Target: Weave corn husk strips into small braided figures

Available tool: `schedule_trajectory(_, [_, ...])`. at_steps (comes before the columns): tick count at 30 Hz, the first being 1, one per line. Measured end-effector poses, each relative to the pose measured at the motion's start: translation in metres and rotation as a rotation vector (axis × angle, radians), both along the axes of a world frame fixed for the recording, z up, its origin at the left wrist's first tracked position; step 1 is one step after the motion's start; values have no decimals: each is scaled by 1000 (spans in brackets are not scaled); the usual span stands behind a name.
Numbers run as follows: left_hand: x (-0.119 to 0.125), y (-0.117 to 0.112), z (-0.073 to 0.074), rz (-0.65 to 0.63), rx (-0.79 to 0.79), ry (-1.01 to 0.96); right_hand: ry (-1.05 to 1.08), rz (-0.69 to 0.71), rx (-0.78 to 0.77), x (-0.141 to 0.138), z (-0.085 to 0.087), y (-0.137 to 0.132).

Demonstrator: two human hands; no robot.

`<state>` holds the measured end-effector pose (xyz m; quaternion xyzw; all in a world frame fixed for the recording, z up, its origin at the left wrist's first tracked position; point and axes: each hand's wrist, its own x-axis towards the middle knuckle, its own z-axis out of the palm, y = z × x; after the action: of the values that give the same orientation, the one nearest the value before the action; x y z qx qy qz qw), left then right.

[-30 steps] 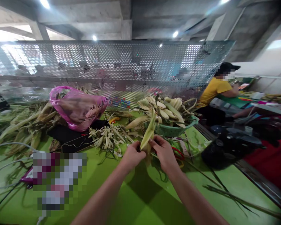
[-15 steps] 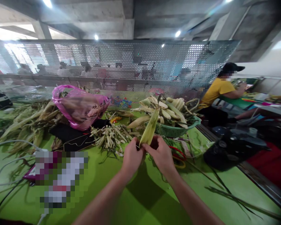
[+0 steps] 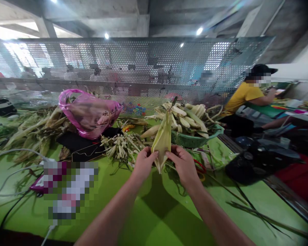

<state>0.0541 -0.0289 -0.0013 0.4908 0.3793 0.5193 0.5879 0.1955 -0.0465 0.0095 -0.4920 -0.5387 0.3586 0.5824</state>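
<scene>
Between my two hands a pale green corn husk [image 3: 161, 143] is spread flat, its stem tip pointing up and away and its lower end hanging just below my thumbs. My left hand [image 3: 145, 163] pinches the husk's left edge between thumb and fingers. On the opposite edge, my right hand [image 3: 182, 164] grips it the same way. Right behind the husk stands a green plastic basket [image 3: 192, 140] heaped with pale corn husks [image 3: 192, 118]. A bundle of cut husk pieces [image 3: 120, 147] lies just beyond my left hand on the green table [image 3: 123, 212].
A pink plastic bag [image 3: 88, 114] sits beside a heap of dry husks [image 3: 33, 133]. Cables and a power strip [image 3: 45, 179] lie at left. A black bag-like thing [image 3: 246, 164] is at the right edge. Perforated metal panels [image 3: 133, 65] rise behind; a person in yellow [image 3: 243, 95] sits beyond.
The husk was narrow and folded in my fingers; now it is opened out wide. My hands have moved slightly apart, one on each edge.
</scene>
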Motion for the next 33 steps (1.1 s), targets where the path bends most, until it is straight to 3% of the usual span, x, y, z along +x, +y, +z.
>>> schedule_trajectory(5, [-2,1,2,-71,-30,-18,-107,-81,35,1,6,-4])
schedule_trajectory(11, [-3,1,-3,187,40,167,-776,-238,14,-13,11,-15])
schedule_trajectory(15, [-2,2,-5,211,35,92,-935,-274,-51,-19,9,-17])
schedule_trajectory(19, [-1,1,-2,189,28,41,-810,-214,-48,-14,9,-16])
schedule_trajectory(25, [-1,-2,7,53,-3,136,-529,-153,-54,-3,6,-9])
schedule_trajectory(33, [-6,5,2,10,-68,18,-216,83,-147,3,1,0])
